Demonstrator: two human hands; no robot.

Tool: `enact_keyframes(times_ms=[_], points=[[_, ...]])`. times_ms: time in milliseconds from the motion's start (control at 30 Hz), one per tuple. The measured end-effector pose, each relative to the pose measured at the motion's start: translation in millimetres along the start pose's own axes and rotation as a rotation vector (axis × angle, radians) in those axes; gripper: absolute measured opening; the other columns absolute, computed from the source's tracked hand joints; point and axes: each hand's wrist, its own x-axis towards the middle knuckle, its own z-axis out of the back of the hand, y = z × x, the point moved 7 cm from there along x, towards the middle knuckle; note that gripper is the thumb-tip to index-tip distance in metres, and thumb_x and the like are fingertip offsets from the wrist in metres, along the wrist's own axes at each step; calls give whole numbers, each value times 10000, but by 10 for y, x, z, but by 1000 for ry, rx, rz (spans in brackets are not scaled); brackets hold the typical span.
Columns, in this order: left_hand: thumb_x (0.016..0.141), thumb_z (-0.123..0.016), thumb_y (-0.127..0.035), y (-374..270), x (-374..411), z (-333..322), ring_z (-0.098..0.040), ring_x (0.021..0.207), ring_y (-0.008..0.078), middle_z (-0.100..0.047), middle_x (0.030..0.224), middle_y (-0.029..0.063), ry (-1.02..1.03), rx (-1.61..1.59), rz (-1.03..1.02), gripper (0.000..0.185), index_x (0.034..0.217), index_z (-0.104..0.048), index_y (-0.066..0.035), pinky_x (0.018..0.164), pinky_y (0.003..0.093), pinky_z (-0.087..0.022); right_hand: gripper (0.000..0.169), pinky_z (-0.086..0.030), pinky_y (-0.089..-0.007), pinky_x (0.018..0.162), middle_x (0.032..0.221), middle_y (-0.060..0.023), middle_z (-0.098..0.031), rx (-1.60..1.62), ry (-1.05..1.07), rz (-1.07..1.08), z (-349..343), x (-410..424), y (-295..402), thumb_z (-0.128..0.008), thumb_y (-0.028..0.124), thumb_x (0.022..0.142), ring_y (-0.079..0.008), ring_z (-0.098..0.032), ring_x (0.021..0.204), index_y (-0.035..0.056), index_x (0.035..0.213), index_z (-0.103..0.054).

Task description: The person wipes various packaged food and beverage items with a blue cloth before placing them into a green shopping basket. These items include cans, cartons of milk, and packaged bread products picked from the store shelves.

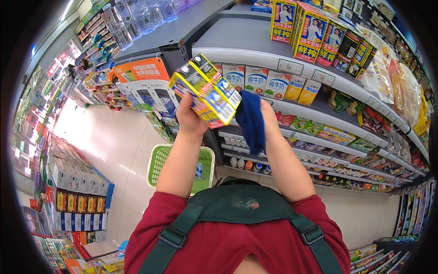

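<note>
My left hand (191, 114) grips two yellow, black and blue drink cartons (208, 92) side by side, tilted in front of the shelf. In my right hand (269, 114) is a dark blue cloth (251, 120), bunched close to the cartons' right end and hanging down. Similar cartons (311, 34) stand upright on the upper shelf (239, 37), at its right part. Below that shelf, white milk boxes (256, 80) and yellow-orange boxes (295, 88) stand in a row behind my hands. Whether the cloth touches the cartons cannot be told.
A green and white plastic basket (155, 166) stands on the floor at lower left, with a small packet inside. Clear bottles (126, 20) stand on the grey counter at upper left. Stacked boxes (80, 202) are at far left. Bagged goods (393, 78) hang at right.
</note>
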Motion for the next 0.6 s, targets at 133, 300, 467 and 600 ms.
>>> enact_keyframes(times_ms=[133,300,467,600], points=[[862,-557,-447,48,57,-145,-419,1237,340,-386,1351,205,9,-569,159,733,1393,-329,4,1063,517,-320,190,-516,-264,597,859,-47,-650,70,59,-7,-13,-121,1,-597,242,928,-157,-637,717,78,1021,-621],[908,-480,-397,74,20,-97,-480,1173,340,-522,1229,176,-205,-730,185,529,1299,-482,-40,1006,509,-379,204,-537,-288,674,896,-59,-651,51,104,-57,-24,-166,-119,-615,211,917,-166,-641,784,48,1041,-608],[918,-448,-454,-10,-48,70,-511,1170,339,-524,1268,155,-214,-404,72,561,1323,-447,-66,994,500,-398,368,-533,-306,747,1047,-86,-622,-205,155,60,-186,-190,-52,-611,158,910,-167,-624,899,33,1236,-494],[954,-386,-461,-85,-256,135,-530,1188,299,-509,1320,151,-212,-55,-83,578,1372,-389,-61,1018,457,-412,862,-347,-334,1049,1409,-166,-379,-632,243,340,-385,-231,-195,-662,74,821,-236,-419,1267,15,1483,-113]])
